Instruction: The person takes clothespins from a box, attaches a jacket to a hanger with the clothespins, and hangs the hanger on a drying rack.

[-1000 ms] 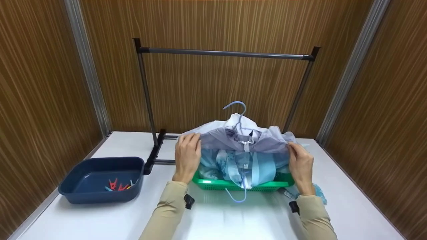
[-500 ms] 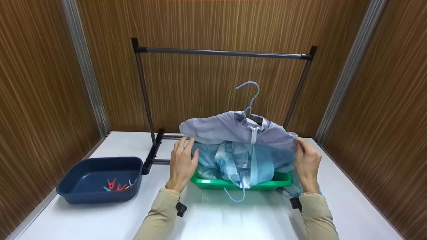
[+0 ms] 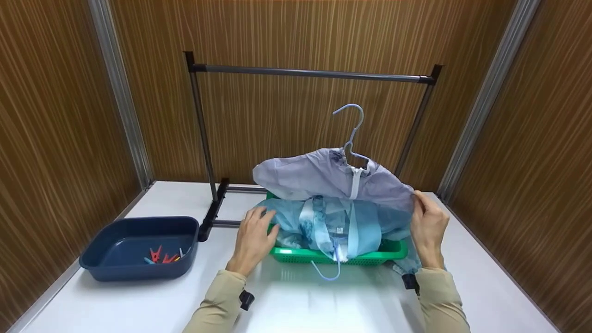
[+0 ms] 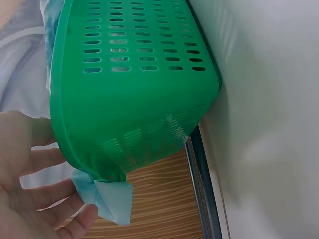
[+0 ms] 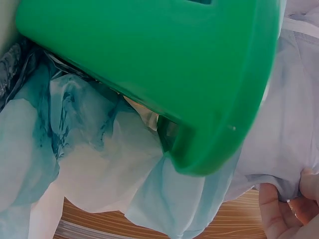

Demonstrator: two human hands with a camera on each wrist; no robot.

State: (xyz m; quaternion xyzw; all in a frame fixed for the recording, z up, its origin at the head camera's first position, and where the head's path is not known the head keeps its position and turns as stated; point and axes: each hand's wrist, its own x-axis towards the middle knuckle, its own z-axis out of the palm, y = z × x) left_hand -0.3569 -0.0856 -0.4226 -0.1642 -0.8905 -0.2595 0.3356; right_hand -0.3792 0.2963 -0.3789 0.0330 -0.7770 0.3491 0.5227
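Note:
A sheer lavender jacket [image 3: 300,178] with a white zipper hangs on a pale blue hanger [image 3: 355,132], whose hook points up. My right hand [image 3: 429,226] pinches the jacket's right edge; the right wrist view shows thumb and fingers gathering the lavender cloth [image 5: 279,124]. Beneath it, a light blue garment [image 3: 367,229] lies in a green basket [image 3: 296,255], with a second hanger [image 3: 329,279] hooking out over the front rim. Spread and relaxed, my left hand [image 3: 253,236] is at the basket's left end, its fingertips beside a blue cloth corner [image 4: 112,196] that droops over the rim.
A navy tub [image 3: 138,273] with several small clothespins [image 3: 156,254] stands at the left on the white table [image 3: 296,305]. Behind the basket rises a dark garment rack [image 3: 305,72]. Blue fabric [image 5: 84,149] spills beyond the basket's right end. Wood-patterned walls enclose three sides.
The left hand has let go of the lavender jacket and dropped down to the basket's left end. The jacket and its hanger have tilted up and shifted right, with the right hand still holding the edge.

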